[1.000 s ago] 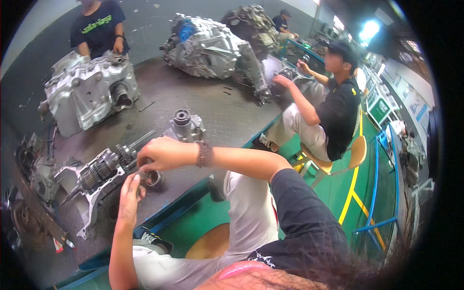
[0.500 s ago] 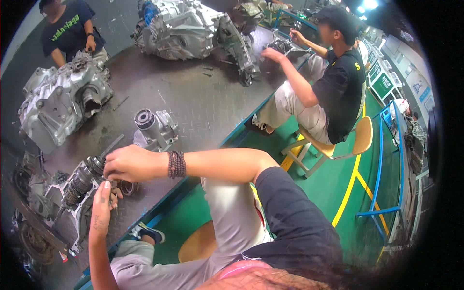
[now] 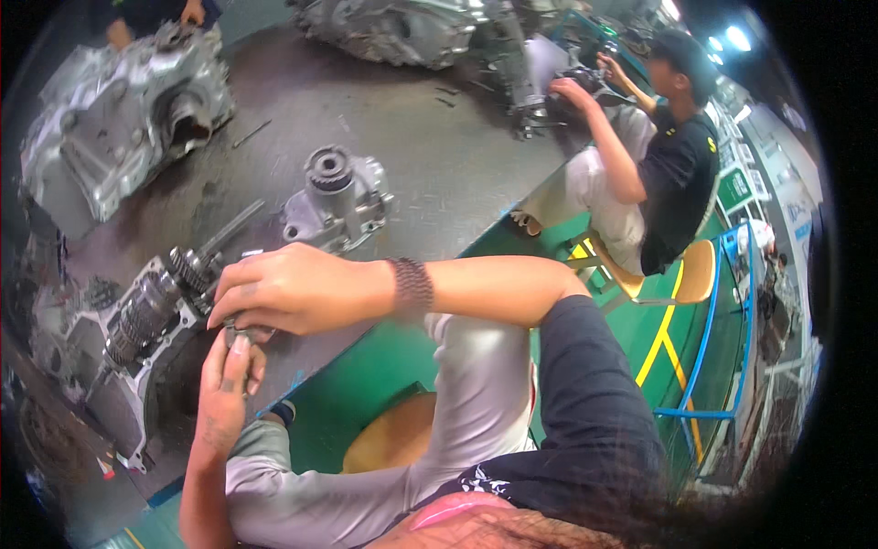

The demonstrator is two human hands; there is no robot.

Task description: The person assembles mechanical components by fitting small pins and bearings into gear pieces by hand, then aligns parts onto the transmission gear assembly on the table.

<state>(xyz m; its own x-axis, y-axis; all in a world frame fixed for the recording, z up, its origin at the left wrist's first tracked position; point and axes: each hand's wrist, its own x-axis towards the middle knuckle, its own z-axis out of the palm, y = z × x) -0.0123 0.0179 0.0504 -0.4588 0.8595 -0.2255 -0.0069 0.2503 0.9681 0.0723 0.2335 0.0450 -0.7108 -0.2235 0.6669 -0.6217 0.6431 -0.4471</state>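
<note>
A small metal part [image 3: 240, 329], mostly covered by fingers, is held up in front of the person, just beside the near right side of an open metal case. The left hand [image 3: 226, 389] comes from below and pinches it between thumb and fingers. The right hand [image 3: 288, 288] arches over from the other side, fingers bent down and close together, their tips at the top of the part; whether they grip it or only touch it, I cannot tell. A dark beaded bracelet [image 3: 412, 288] circles the right wrist.

Left of the hands, the open metal case [image 3: 137, 389] lies on the grey tabletop [image 3: 384, 119] with a row of gears [image 3: 146, 316] in it. A long rod [image 3: 233, 227] slants up and away behind the gears. Beyond the right hand stands a silver housing [image 3: 357, 210] topped by a dark ring [image 3: 329, 166].

Farther off at the left is a large silver casing [image 3: 110, 128], with another person's hands behind it and a thin rod-like tool [image 3: 251, 134] near its right side. A second big casing [image 3: 393, 32] sits at the far edge of view. To the right, a co-worker [image 3: 681, 174] sits on a chair [image 3: 697, 273], both hands at metal pieces.
</note>
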